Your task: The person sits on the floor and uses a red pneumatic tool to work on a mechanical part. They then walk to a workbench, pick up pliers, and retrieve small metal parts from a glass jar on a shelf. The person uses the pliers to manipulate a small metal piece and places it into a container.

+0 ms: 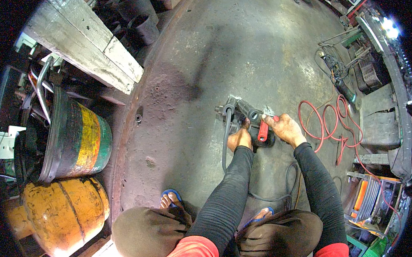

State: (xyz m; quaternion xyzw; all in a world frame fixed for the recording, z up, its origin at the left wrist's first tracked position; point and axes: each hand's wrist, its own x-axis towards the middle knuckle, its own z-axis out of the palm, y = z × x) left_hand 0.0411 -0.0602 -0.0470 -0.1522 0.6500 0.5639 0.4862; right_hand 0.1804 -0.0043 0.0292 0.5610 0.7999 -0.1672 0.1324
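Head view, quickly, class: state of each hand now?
Left hand: at the dark tool; fingers partly hidden, grip unclear.
Right hand: curled beside the red handle; grip unclear.

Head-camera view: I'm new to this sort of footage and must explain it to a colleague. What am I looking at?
There is no robot here, only a person's two bare hands. The camera sits on the person's head and looks down, and its wide lens bends straight edges and leaves dark corners.

The left hand and the right hand are both at a dark tool with a red handle; their exact grip is partly hidden. A black cord runs from the tool toward the person.

On the worn floor to the right lies a looped red hose. To the left are a bucket and an orange tank.
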